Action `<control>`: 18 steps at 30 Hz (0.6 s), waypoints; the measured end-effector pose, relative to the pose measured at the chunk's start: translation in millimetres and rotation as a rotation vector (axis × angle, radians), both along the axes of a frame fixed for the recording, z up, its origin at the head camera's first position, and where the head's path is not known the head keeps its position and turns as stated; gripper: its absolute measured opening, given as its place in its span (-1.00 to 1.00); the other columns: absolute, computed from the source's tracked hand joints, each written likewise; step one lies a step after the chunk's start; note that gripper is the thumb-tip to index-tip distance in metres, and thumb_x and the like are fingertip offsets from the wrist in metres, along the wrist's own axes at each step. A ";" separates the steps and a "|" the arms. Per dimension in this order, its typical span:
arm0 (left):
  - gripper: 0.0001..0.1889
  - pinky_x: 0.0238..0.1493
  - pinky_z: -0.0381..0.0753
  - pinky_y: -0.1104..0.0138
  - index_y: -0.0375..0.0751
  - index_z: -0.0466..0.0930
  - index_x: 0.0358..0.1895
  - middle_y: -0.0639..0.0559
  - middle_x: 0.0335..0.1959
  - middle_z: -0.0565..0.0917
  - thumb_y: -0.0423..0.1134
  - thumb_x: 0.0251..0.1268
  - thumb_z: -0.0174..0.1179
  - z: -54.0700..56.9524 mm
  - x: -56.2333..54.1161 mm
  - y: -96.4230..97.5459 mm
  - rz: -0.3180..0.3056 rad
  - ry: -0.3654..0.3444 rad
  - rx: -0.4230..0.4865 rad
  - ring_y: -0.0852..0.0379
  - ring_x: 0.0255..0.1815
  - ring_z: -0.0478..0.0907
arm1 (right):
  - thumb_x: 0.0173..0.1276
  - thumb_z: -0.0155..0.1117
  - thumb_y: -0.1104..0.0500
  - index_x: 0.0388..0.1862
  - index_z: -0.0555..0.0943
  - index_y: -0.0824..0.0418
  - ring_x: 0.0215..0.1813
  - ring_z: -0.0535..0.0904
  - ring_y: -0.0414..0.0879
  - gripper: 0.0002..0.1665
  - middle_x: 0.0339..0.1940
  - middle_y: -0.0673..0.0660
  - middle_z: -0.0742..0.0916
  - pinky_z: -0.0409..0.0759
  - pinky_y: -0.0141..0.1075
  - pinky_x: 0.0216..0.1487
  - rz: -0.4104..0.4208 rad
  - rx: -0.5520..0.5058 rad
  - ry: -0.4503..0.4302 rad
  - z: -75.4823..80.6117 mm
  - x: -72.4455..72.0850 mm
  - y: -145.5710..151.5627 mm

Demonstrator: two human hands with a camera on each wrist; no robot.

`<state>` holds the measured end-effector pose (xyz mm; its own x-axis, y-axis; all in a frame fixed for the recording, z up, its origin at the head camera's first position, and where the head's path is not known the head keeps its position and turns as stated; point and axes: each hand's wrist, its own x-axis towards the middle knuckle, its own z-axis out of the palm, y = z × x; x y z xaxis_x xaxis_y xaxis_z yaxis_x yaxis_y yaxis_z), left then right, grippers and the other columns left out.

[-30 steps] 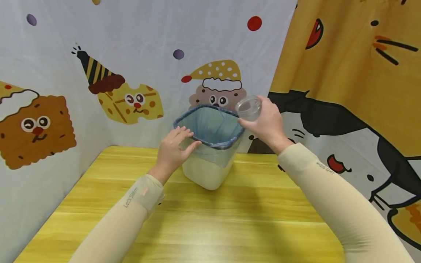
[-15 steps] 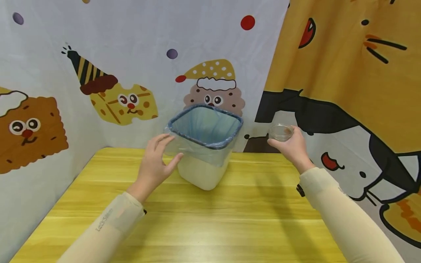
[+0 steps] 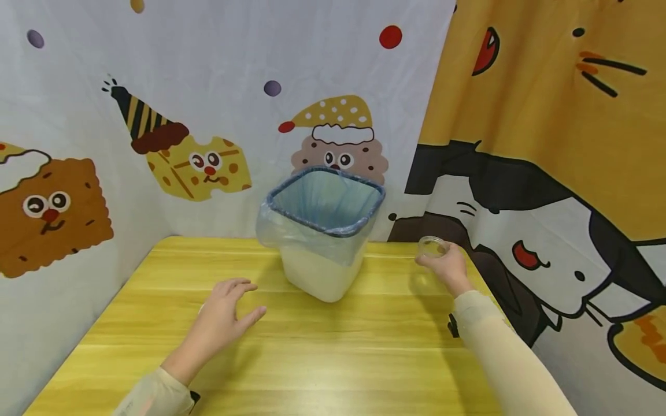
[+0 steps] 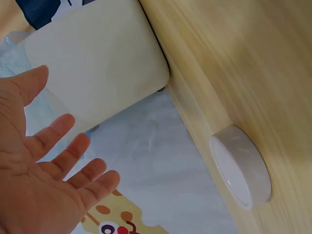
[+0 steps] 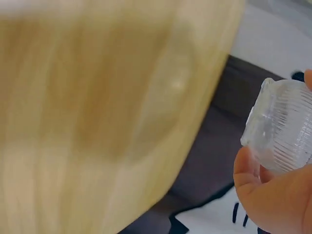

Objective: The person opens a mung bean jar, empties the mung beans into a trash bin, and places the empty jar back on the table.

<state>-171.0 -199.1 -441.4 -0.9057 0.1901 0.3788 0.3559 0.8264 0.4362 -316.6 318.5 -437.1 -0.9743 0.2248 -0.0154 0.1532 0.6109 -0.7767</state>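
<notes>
My right hand (image 3: pixel 448 267) grips a small clear plastic jar (image 3: pixel 430 245) at the table's far right. The jar's ribbed side (image 5: pixel 290 122) shows in the right wrist view, with my thumb along it. My left hand (image 3: pixel 221 315) holds nothing and hovers over the table at left, fingers spread and lightly bent. Near it lies a round white lid (image 4: pixel 239 165), mostly hidden behind the hand in the head view. Between the hands stands a cream bin (image 3: pixel 322 280), lined with a translucent blue bag (image 3: pixel 317 248) folded over its dark rim.
The yellow wood-grain table (image 3: pixel 333 358) backs onto a cartoon-printed white curtain (image 3: pixel 218 52). A yellow printed curtain (image 3: pixel 541 115) hangs at the right, close beside the table's right edge.
My left hand has let go of the bin's rim and moved down and left. My right hand has carried the jar from beside the rim rightward and down towards the table.
</notes>
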 end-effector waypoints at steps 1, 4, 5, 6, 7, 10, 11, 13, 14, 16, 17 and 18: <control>-0.42 0.34 0.57 -0.32 -0.29 0.66 0.29 -0.28 0.35 0.63 0.03 0.38 0.48 -1.0 1.0 1.0 -0.002 -0.004 -0.001 -0.35 0.42 0.50 | 0.28 0.59 -0.14 0.67 0.13 0.43 0.52 0.41 0.39 0.26 0.60 0.47 0.40 0.50 0.20 0.51 0.012 0.018 -0.017 -4.0 -0.1 -2.4; -0.44 0.33 0.58 -0.32 -0.27 0.68 0.26 -0.27 0.33 0.64 0.04 0.37 0.48 -3.3 3.7 4.2 -0.021 0.002 -0.007 -0.35 0.41 0.51 | 0.27 0.59 -0.13 0.63 0.16 0.46 0.51 0.41 0.43 0.23 0.58 0.50 0.41 0.52 0.23 0.48 0.051 0.054 -0.058 -13.8 0.4 -10.9; -0.44 0.33 0.59 -0.31 -0.27 0.68 0.25 -0.27 0.33 0.64 0.04 0.37 0.48 -4.1 4.4 5.2 -0.029 0.002 -0.009 -0.34 0.40 0.52 | 0.27 0.58 -0.12 0.63 0.15 0.48 0.51 0.40 0.45 0.23 0.58 0.52 0.41 0.52 0.23 0.48 0.068 0.060 -0.069 -16.7 0.7 -14.0; -0.45 0.34 0.60 -0.29 -0.28 0.68 0.25 -0.27 0.32 0.64 0.03 0.37 0.49 -4.8 4.7 6.0 -0.037 0.002 -0.011 -0.34 0.40 0.53 | 0.28 0.58 -0.10 0.63 0.14 0.49 0.51 0.39 0.46 0.23 0.58 0.53 0.41 0.52 0.24 0.48 0.083 0.055 -0.080 -19.3 1.2 -17.1; -0.45 0.35 0.60 -0.28 -0.28 0.69 0.24 -0.28 0.32 0.65 0.03 0.36 0.49 -5.5 5.0 6.7 -0.042 0.000 -0.014 -0.34 0.39 0.53 | 0.28 0.58 -0.08 0.64 0.13 0.48 0.53 0.38 0.46 0.23 0.59 0.53 0.40 0.52 0.24 0.49 0.097 0.053 -0.091 -22.1 1.3 -20.0; -0.47 0.36 0.59 -0.27 -0.29 0.69 0.23 -0.28 0.31 0.65 0.01 0.36 0.49 -7.2 5.2 7.5 -0.050 -0.013 -0.031 -0.34 0.39 0.53 | 0.29 0.59 -0.05 0.66 0.11 0.48 0.57 0.36 0.46 0.23 0.60 0.54 0.38 0.52 0.24 0.51 0.135 0.049 -0.107 -29.8 2.0 -27.5; -0.47 0.36 0.59 -0.26 -0.28 0.69 0.23 -0.28 0.31 0.65 0.01 0.36 0.49 -7.2 5.4 7.7 -0.048 -0.022 -0.038 -0.34 0.39 0.53 | 0.29 0.59 -0.04 0.66 0.10 0.48 0.58 0.35 0.46 0.23 0.60 0.54 0.38 0.51 0.24 0.52 0.145 0.045 -0.108 -31.6 2.6 -29.7; -0.47 0.37 0.58 -0.27 -0.28 0.69 0.23 -0.27 0.31 0.65 0.02 0.37 0.48 -7.6 5.5 7.4 -0.047 -0.040 -0.046 -0.33 0.40 0.52 | 0.29 0.59 -0.03 0.66 0.09 0.45 0.59 0.35 0.45 0.23 0.61 0.53 0.37 0.51 0.23 0.52 0.156 0.036 -0.113 -34.6 3.9 -33.3; -0.48 0.37 0.58 -0.27 -0.27 0.69 0.23 -0.26 0.31 0.64 0.02 0.38 0.48 -7.9 5.4 7.1 -0.047 -0.047 -0.050 -0.33 0.40 0.52 | 0.29 0.59 -0.02 0.65 0.08 0.46 0.58 0.36 0.46 0.23 0.60 0.54 0.37 0.51 0.23 0.52 0.162 0.029 -0.110 -35.4 5.2 -34.9; -0.47 0.38 0.57 -0.27 -0.27 0.69 0.23 -0.26 0.31 0.64 0.02 0.38 0.47 -8.2 5.4 6.7 -0.047 -0.059 -0.055 -0.33 0.41 0.52 | 0.30 0.59 -0.01 0.66 0.07 0.46 0.57 0.36 0.45 0.23 0.60 0.54 0.37 0.51 0.23 0.53 0.169 0.019 -0.108 -37.2 7.0 -37.1; -0.47 0.38 0.58 -0.27 -0.26 0.69 0.23 -0.25 0.31 0.64 0.02 0.38 0.47 -8.3 5.4 6.5 -0.047 -0.062 -0.056 -0.33 0.41 0.52 | 0.30 0.59 -0.01 0.66 0.07 0.46 0.57 0.36 0.46 0.23 0.60 0.54 0.37 0.51 0.23 0.53 0.173 0.016 -0.106 -38.0 7.7 -38.4; -0.48 0.38 0.58 -0.27 -0.26 0.69 0.24 -0.25 0.31 0.64 0.02 0.38 0.47 -8.7 5.2 6.3 -0.049 -0.064 -0.059 -0.32 0.41 0.52 | 0.29 0.60 -0.01 0.66 0.06 0.45 0.58 0.36 0.45 0.24 0.60 0.54 0.37 0.51 0.23 0.53 0.174 0.015 -0.105 -38.9 8.2 -39.3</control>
<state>-165.8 -192.8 -450.1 -0.9170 0.2548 0.3069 0.3691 0.8337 0.4107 -308.4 279.2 -476.1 -0.9917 0.0540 -0.1167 0.1238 0.6466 -0.7527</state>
